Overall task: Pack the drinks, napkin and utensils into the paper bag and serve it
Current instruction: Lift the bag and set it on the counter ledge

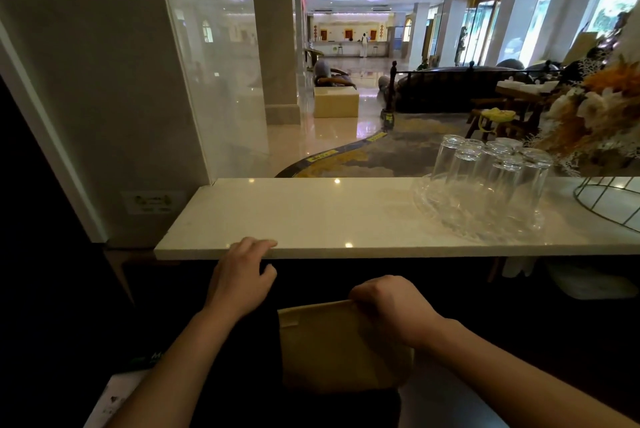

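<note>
Paper bag (332,348) sits below and in front of counter ledge (311,216), right hand (388,306) on its top edge. Left hand (242,275) on ledge's near edge. Upturned glasses (491,171) on tray (450,216), ledge right; flower stand (609,199) further right.

The paper bag (332,348) is hanging upright in the dark space below the near edge of the pale table (311,219), tan and plain-sided. Its top is folded shut, and the right hand (388,306) is gripping that top edge at the bag's right corner.
</note>
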Motion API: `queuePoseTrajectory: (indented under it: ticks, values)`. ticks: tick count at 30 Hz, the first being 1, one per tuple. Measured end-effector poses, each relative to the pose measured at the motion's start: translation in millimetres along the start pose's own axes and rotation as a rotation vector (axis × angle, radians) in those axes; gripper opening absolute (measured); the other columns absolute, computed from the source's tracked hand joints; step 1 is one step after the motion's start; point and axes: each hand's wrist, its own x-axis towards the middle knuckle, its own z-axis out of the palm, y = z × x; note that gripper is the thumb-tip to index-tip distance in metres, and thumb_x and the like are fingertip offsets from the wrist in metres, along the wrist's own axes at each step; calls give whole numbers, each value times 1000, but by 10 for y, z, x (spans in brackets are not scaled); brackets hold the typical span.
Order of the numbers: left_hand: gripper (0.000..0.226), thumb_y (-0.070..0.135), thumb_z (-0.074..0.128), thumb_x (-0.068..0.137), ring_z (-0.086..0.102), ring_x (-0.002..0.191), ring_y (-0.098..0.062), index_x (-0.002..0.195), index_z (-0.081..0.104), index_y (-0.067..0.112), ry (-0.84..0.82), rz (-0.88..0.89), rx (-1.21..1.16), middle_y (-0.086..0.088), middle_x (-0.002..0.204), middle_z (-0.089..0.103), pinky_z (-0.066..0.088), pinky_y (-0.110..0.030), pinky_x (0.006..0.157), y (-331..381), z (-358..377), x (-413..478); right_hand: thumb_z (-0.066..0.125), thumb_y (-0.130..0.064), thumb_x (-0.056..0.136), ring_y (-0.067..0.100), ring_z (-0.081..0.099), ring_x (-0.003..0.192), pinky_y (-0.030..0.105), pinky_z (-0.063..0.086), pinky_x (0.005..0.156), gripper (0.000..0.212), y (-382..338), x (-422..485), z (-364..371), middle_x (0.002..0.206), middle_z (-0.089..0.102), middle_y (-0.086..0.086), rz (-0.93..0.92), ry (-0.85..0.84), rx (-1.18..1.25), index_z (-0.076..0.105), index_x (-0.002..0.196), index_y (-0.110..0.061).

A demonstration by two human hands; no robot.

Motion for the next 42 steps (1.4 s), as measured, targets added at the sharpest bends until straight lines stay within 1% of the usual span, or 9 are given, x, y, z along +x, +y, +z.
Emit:
queuePoseTrajectory:
  ticks: [5,9,15,18,20,26,31,38,42]
  values:
    - [53,53,38,96,31,136,-27,144,37,30,-46,-6,306,-9,149,37,33,-46,108,-117,53,353,59,-18,85,10,68,92,31,55,83,25,-1,-36,-374,100,74,-9,45,59,-15,69,105,-30]
    - [60,63,25,94,19,143,-31,145,31,33,-142,-47,376,-10,156,27,20,-57,113,-187,150,643,59,-19,91,7,67,94,28,55,85,24,-46,-20,-719,103,73,-11,60,90,-37,69,110,-31]
    - [69,72,12,86,6,146,-37,146,23,39,-283,-168,391,-10,160,17,5,-74,107,-300,337,969,59,-15,89,10,67,92,32,56,84,25,-182,34,-1341,100,74,-9,68,109,-112,70,108,-28]
    - [72,72,6,82,2,147,-38,148,15,43,-279,-224,427,-8,163,11,-3,-77,103,-376,505,932,63,-18,89,10,67,89,30,55,83,24,-214,50,-1624,99,74,-9,89,185,-154,70,109,-28]
    - [75,74,1,80,3,147,-38,148,12,45,-254,-250,424,-6,163,11,-5,-77,101,-401,582,921,64,-17,88,12,67,85,34,56,83,24,-218,75,-1790,96,74,-6,100,229,-155,71,108,-26]
    - [79,80,1,77,6,148,-36,147,17,47,-221,-289,439,-4,163,15,-5,-75,104,-368,610,955,63,-11,87,25,68,89,48,56,84,24,-101,316,-2162,99,75,4,91,373,-196,72,108,-17]
    - [79,82,4,75,7,147,-35,145,17,47,-250,-305,429,-2,162,15,-5,-76,104,-357,582,976,65,-10,88,24,67,86,44,57,78,23,84,650,-2239,98,74,4,71,449,-211,73,108,-17]
    - [74,86,18,72,24,136,-33,134,23,46,-285,-310,396,-3,150,27,5,-78,102,-386,522,1118,60,-15,91,23,66,84,42,58,71,23,413,1208,-2116,100,75,2,110,496,-234,72,109,-23]
    - [81,89,10,70,14,143,-37,141,18,51,-284,-348,405,-4,156,21,1,-78,102,-406,559,1167,60,-13,92,21,67,86,37,56,73,24,552,1478,-2018,103,74,1,108,484,-202,72,109,-23]
